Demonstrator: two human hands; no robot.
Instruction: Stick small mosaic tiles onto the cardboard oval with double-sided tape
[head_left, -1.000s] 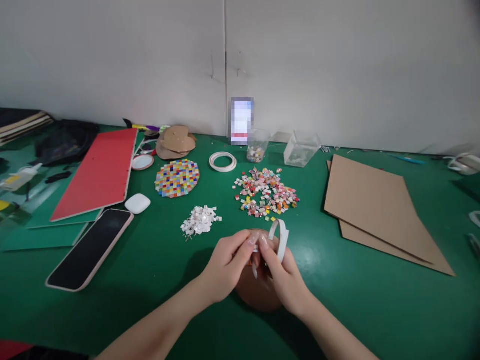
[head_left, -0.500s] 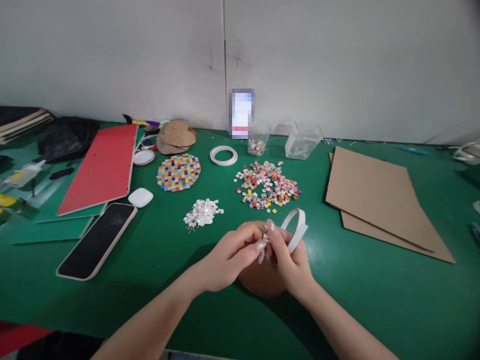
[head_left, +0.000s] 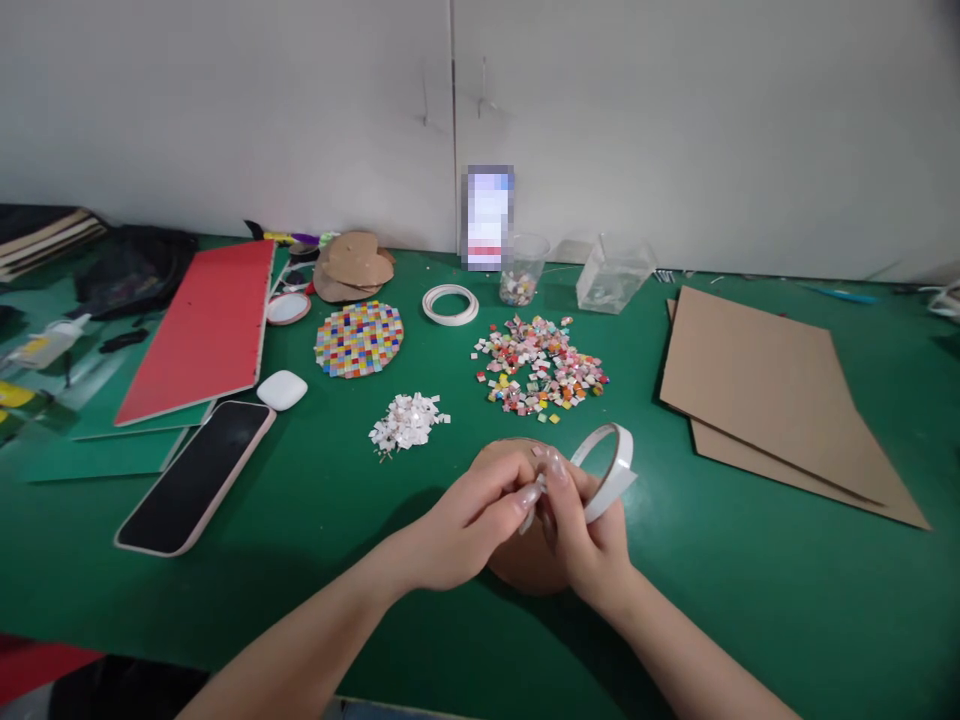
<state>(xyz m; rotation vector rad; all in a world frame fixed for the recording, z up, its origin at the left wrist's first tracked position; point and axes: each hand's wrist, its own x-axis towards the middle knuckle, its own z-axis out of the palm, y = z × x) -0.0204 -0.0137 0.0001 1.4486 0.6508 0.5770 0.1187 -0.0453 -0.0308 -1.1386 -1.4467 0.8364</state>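
Observation:
In my right hand is a roll of white tape, hooked on the fingers with its ring standing up. The fingers of my left hand are pinched together and meet the right fingertips. A small whitish bit shows between them; whether it is the tape's end I cannot tell. Beneath both hands lies a round brown cardboard disc, partly covered by them. Beyond the hands are a loose heap of coloured mosaic tiles and a smaller pile of white tiles.
A tile-covered disc, another tape roll, a tile-filled cup and a clear box stand farther back. Cardboard sheets lie right; a dark phone, white case and red board lie left.
Both hands have shifted slightly right, still together, and the tape ring has turned a little with the right hand. The whole view has moved slightly.

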